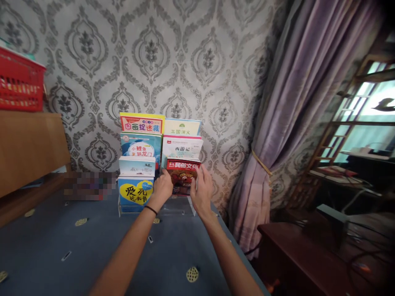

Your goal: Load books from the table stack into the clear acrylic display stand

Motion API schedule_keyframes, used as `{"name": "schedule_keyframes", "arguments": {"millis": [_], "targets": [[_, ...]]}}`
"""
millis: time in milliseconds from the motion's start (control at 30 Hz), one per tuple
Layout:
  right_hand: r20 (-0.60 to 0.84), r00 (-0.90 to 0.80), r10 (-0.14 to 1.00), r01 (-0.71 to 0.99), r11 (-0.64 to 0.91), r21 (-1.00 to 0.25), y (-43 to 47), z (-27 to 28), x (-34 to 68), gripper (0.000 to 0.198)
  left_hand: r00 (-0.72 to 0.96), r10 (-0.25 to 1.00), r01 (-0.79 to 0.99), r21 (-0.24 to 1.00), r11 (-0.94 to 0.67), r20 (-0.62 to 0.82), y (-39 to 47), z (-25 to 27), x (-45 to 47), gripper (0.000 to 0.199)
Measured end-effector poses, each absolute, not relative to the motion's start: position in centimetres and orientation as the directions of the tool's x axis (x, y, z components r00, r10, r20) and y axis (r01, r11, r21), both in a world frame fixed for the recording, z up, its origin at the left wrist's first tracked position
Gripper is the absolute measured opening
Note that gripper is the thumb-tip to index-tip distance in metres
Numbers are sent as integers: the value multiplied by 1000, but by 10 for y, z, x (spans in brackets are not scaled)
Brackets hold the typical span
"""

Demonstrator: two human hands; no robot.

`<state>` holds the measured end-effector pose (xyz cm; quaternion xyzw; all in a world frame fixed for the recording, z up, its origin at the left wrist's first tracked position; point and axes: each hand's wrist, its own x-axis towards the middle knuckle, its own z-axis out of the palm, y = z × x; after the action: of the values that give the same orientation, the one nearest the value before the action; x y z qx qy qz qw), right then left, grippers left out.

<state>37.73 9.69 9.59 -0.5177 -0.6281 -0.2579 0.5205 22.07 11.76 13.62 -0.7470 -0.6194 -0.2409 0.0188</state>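
Note:
A red book with a dark picture on its cover stands upright in the right column of a clear stepped book rack. My left hand grips its left edge, fingers partly hidden behind it. At the right edge my right hand holds it, thumb on the cover. Behind the red book are a white book and a pale yellow-green book. In the left column stand a blue book with a yellow heart, a pale blue book, a teal book and a yellow-edged book.
The rack stands on a blue patterned cloth against a patterned wall. A wooden cabinet bearing a red basket is at left. To the right are a purple curtain and a dark red table.

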Motion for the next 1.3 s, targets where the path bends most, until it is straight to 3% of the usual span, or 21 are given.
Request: {"name": "schedule_keyframes", "arguments": {"millis": [100, 267, 900, 1067, 1300], "targets": [[910, -99, 402, 941, 336, -47, 98, 121, 364, 48, 107, 917, 929, 290, -230, 384, 116, 137, 221, 49], [842, -180, 509, 965, 256, 52, 113, 137, 358, 51, 114, 916, 919, 309, -244, 384, 115, 137, 220, 48], [804, -206, 559, 973, 205, 107, 116, 156, 356, 44, 138, 909, 889, 356, -289, 393, 113, 124, 216, 40], [786, -194, 587, 975, 204, 88, 117, 158, 354, 43, 113, 867, 873, 368, -320, 486, 102, 112, 220, 62], [802, -221, 556, 965, 242, 98, 121, 156, 358, 44, 100, 782, 797, 421, -433, 615, 106, 117, 226, 70]]}}
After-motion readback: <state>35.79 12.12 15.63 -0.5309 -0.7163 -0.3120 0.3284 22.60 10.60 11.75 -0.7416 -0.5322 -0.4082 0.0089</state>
